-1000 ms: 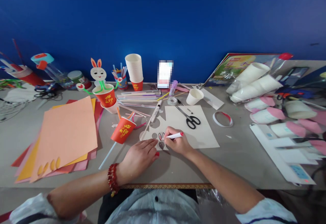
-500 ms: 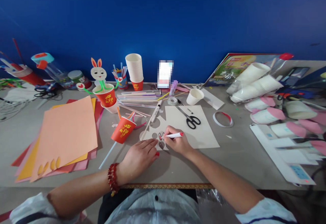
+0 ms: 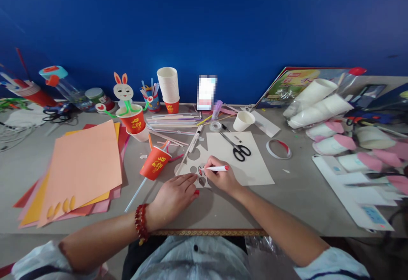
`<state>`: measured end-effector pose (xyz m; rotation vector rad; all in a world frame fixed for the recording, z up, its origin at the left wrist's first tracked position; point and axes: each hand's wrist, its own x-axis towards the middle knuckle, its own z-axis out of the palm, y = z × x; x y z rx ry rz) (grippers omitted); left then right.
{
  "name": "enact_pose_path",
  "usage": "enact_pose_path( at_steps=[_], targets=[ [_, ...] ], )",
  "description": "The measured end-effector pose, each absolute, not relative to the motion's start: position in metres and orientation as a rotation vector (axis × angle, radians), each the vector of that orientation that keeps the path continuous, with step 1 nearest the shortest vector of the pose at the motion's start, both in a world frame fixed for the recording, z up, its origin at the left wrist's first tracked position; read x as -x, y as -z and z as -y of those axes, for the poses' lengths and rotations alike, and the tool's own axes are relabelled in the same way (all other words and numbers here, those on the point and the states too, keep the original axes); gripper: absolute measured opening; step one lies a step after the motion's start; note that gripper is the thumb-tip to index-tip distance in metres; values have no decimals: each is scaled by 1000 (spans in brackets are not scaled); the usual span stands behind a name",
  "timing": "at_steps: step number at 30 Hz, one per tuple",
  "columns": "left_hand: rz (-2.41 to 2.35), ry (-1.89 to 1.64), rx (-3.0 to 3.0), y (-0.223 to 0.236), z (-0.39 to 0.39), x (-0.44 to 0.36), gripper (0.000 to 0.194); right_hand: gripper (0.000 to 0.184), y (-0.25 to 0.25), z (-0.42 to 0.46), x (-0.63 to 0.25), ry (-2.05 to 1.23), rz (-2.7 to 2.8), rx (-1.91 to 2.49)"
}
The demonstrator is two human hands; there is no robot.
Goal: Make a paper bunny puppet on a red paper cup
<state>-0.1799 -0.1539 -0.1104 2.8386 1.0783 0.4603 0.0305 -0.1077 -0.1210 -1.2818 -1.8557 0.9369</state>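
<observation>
My right hand (image 3: 220, 175) is closed around a white marker (image 3: 218, 168) with a red end, its tip hidden by the fingers. Under it lies a white paper scrap (image 3: 204, 154) with round holes cut out and small red-and-black oval drawings. My left hand (image 3: 175, 195) rests flat, fingers stretched, on the near left edge of this scrap. To its left a red paper cup (image 3: 155, 163) lies tilted, with a pale straw and coloured strips through it. Black-handled scissors (image 3: 241, 152) lie on the white sheet (image 3: 259, 165) right of the marker.
A rabbit-faced cup figure (image 3: 123, 91) stands back left, near a tall stack of white cups (image 3: 167, 84). Coloured paper sheets (image 3: 84, 165) lie at left. Loose straws (image 3: 175, 121), a white cup (image 3: 244, 120) and a tape roll (image 3: 279, 148) lie farther back. Bagged cups (image 3: 321, 106) are at right.
My right hand and the marker have shifted very slightly left over the drawing. The tilted red cup sits a touch farther right. My left hand stays put.
</observation>
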Motion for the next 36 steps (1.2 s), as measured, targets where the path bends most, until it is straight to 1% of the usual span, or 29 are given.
enact_pose_path(
  at_steps=[20, 25, 31, 36],
  targets=[
    [-1088, -449, -2867, 113, 154, 180, 18, 11, 120, 108, -30, -943, 1872, 1271],
    [-1076, -494, -2853, 113, 154, 180, 17, 11, 122, 108, -31, -948, 1877, 1260],
    [-1071, -439, -2873, 110, 154, 180, 18, 13, 124, 108, -32, -960, 1876, 1248],
    [-1077, -441, -2884, 112, 154, 180, 18, 15, 130, 107, -35, -998, 1677, 1228]
  ],
)
